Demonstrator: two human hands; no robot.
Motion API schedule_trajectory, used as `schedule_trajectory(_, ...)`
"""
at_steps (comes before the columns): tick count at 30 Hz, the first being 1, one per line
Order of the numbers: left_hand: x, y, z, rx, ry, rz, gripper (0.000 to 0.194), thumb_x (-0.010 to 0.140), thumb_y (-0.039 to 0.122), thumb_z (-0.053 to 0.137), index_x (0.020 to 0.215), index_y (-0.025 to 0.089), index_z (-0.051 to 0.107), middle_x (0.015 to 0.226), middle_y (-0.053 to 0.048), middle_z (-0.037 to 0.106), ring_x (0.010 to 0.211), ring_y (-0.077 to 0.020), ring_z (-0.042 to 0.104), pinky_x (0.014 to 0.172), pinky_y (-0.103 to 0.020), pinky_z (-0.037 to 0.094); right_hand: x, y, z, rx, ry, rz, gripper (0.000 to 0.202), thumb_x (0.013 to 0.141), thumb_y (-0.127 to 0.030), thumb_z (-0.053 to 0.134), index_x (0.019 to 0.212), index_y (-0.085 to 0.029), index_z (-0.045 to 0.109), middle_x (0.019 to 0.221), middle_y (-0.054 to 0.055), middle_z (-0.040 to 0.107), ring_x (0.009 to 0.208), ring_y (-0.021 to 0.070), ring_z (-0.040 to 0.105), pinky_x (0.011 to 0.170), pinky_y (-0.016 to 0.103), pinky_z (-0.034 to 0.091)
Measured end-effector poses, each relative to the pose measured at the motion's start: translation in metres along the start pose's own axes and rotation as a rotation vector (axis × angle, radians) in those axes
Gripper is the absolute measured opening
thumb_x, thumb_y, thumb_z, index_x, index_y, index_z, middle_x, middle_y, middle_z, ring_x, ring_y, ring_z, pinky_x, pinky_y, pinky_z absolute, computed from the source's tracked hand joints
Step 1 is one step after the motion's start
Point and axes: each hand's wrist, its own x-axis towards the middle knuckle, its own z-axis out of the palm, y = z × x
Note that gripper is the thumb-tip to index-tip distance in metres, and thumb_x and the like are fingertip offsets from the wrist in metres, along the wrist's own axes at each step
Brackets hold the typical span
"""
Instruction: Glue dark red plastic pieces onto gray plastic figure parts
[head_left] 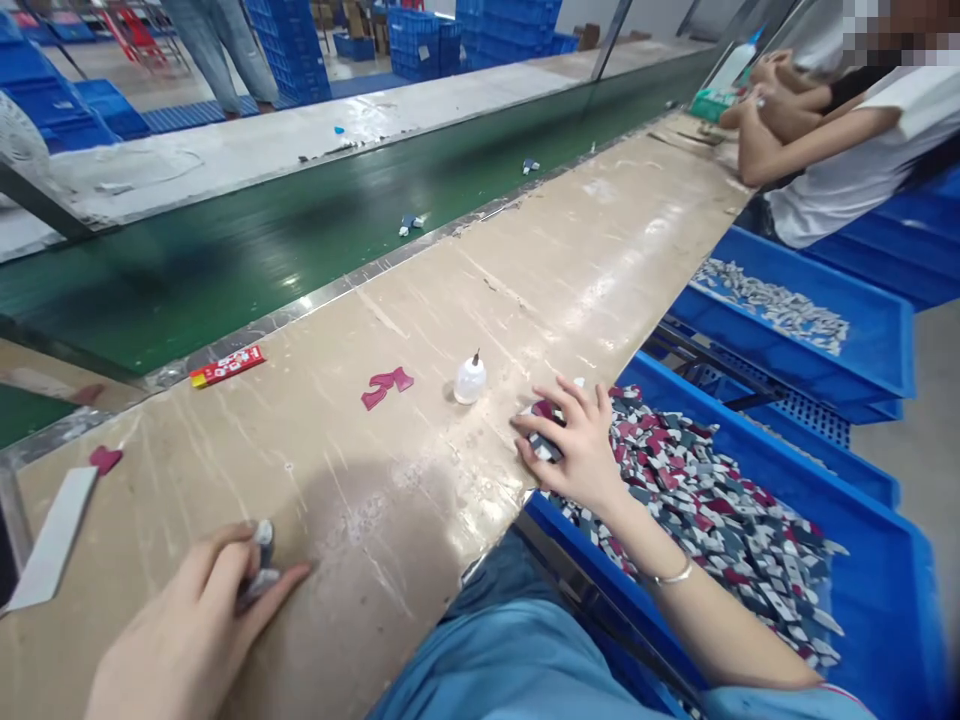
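Note:
My left hand [202,600] is at the lower left, its thumb and fingers closed on a small grey-and-white moulded piece [262,555] just over the tabletop. At the right edge of the table, my right hand [574,440] curls with spread fingers around a few small maroon, white and dark grey pieces [546,445], partly hidden beneath it. A small white squeeze bottle [470,380] with a thin dark tip stands upright to the left of that hand. Flat maroon pieces [386,387] lie further left on the table.
A blue bin [885,600] full of mixed pieces sits below the table's right edge. Beyond the worktop [450,300] runs a green conveyor [300,230] with a few pieces. A red packet [227,367] and white strip [56,540] lie left. A co-worker [840,150] sits at the far right.

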Motion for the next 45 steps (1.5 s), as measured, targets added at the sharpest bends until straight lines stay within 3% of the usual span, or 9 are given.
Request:
schedule_trajectory(5,-0.009,-0.015,0.002,-0.074,-0.066,0.02,0.047,0.093,0.058,0.076,0.137,0.046,0.062,0.147,-0.004,0.073,0.108,-0.0403,0.083,0.083,-0.052,0.072,0.004,0.042,-0.012,0.013,-0.055,0.122,0.019,0.1,-0.038,0.066,0.093,-0.027,0.08,0.12,0.01,0.081,0.121,0.0346,0.073,0.106,0.057,0.059)
schedule_trajectory(12,-0.008,-0.013,0.008,-0.137,-0.03,0.036,0.046,0.1,0.06,0.068,0.138,0.034,0.069,0.133,-0.013,0.081,0.116,-0.0409,0.08,0.098,-0.052,0.066,-0.031,0.029,-0.055,0.17,0.118,0.399,0.057,0.09,-0.078,0.074,0.11,-0.026,0.08,0.132,0.019,0.073,0.137,0.0474,0.058,0.123,0.076,0.035)
schedule_trajectory(15,-0.001,-0.003,0.014,-0.193,-0.034,-0.002,0.055,0.096,0.068,0.068,0.136,0.03,0.07,0.128,-0.014,0.081,0.109,-0.0396,0.08,0.095,-0.053,0.066,-0.017,-0.017,-0.03,0.774,0.004,0.439,0.067,0.103,-0.082,0.046,0.109,-0.026,0.082,0.104,0.014,0.077,0.099,0.0325,0.07,0.092,0.052,0.062)
schedule_trajectory(17,0.008,0.007,0.011,-0.214,-0.059,-0.035,0.066,0.094,0.073,0.067,0.141,0.027,0.068,0.131,-0.016,0.078,0.111,-0.0402,0.078,0.096,-0.053,0.065,0.007,-0.043,-0.003,0.985,-0.145,0.453,0.088,0.109,-0.078,0.013,0.121,-0.024,0.081,0.087,0.01,0.074,0.068,0.0227,0.062,0.06,0.037,0.058)
schedule_trajectory(23,0.033,0.032,-0.011,-0.342,-0.164,0.0,0.041,0.096,0.058,0.068,0.121,0.026,0.076,0.124,-0.013,0.076,0.114,-0.0331,0.076,0.102,-0.045,0.062,0.082,-0.046,0.054,1.781,-0.381,0.515,0.054,0.101,-0.072,0.063,0.11,-0.022,0.08,0.071,-0.004,0.057,0.054,0.015,0.027,0.043,0.026,0.035)
schedule_trajectory(27,0.027,0.046,-0.007,-0.36,-0.167,-0.033,0.023,0.092,0.045,0.073,0.103,0.026,0.07,0.123,-0.01,0.077,0.118,-0.0329,0.072,0.108,-0.051,0.056,0.089,-0.045,0.057,1.826,-0.462,0.538,0.043,0.098,-0.066,0.072,0.087,-0.024,0.075,0.063,-0.007,0.047,0.051,0.0134,0.025,0.044,0.026,0.038)
schedule_trajectory(31,-0.007,0.073,0.011,-0.354,-0.061,-0.175,0.019,0.09,0.034,0.076,0.096,0.025,0.06,0.13,-0.011,0.077,0.125,-0.0358,0.067,0.109,-0.056,0.052,0.057,-0.093,0.041,1.586,-0.362,0.611,0.052,0.099,-0.079,0.063,0.094,-0.028,0.073,0.064,-0.005,0.053,0.049,0.0127,0.044,0.046,0.027,0.043)
schedule_trajectory(36,-0.047,0.115,0.033,-0.419,0.105,-0.272,0.021,0.092,0.023,0.074,0.098,0.026,0.054,0.146,-0.014,0.074,0.14,-0.0366,0.06,0.124,-0.066,0.042,0.015,-0.148,0.018,1.162,-0.253,0.303,0.042,0.091,-0.067,0.084,0.106,-0.028,0.08,0.091,0.005,0.079,0.072,0.0217,0.074,0.059,0.035,0.061)
schedule_trajectory(45,-0.046,0.125,0.036,-0.428,0.178,-0.258,0.027,0.088,0.018,0.08,0.092,0.027,0.055,0.157,-0.01,0.072,0.149,-0.0379,0.058,0.132,-0.067,0.036,0.011,-0.148,0.018,0.942,-0.253,0.15,0.039,0.094,-0.067,0.08,0.1,-0.028,0.081,0.092,0.009,0.08,0.081,0.0281,0.078,0.07,0.044,0.067)
